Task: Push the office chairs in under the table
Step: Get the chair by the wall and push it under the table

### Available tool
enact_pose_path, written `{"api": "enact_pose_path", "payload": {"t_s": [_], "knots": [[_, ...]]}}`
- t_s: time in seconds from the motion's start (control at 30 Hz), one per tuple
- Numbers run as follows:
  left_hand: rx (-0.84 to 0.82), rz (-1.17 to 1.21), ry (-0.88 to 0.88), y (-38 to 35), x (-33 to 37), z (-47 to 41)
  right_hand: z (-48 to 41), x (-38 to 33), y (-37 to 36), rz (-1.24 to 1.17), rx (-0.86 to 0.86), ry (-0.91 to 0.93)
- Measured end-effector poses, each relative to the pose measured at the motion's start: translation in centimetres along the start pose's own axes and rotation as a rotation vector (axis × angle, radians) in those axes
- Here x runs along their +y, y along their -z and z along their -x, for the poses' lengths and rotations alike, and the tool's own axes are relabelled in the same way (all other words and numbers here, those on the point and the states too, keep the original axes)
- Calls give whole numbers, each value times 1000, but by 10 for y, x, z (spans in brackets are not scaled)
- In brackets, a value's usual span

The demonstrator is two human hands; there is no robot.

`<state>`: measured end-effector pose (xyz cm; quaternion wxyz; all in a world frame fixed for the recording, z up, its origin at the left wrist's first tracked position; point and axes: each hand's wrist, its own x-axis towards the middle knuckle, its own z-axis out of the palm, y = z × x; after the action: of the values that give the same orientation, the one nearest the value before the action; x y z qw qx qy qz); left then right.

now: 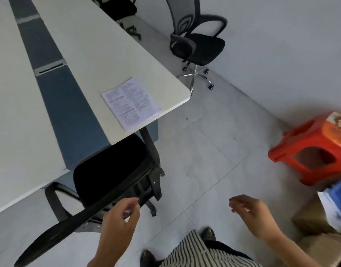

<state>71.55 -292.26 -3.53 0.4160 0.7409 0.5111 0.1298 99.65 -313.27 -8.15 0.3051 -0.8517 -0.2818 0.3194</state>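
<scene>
Near chair (111,170) sitting part-tucked under desk (85,54), second chair (198,45) well out by corner. Left hand (117,218) hovering at backrest, fingers (132,202) loosely apart; right hand (252,214) hanging empty, uncurled. Chairs on casters, probably rolling easy; gripping backrest top looking best.

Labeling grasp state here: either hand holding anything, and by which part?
Nothing is held. The left hand hovers open just behind the near chair's backrest, fingers apart and not closed on it. The right hand is open over the floor.
</scene>
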Motion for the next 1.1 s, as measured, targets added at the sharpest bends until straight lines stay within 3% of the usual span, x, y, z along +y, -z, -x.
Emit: {"api": "enact_pose_path", "payload": {"t_s": [0.23, 0.57, 0.9, 1.1], "knots": [[-200, 87, -14, -102, 90, -72, -50, 54, 94, -82, 149, -129], [-282, 94, -4, -178, 178, -249, -188, 67, 173, -145, 260, -236], [-288, 1, -280, -213, 335, -443, -361, 14, 282, -210, 344, -228], [-233, -10, -238, -248, 376, -525, -467, 18, 333, -197, 277, -227]]}}
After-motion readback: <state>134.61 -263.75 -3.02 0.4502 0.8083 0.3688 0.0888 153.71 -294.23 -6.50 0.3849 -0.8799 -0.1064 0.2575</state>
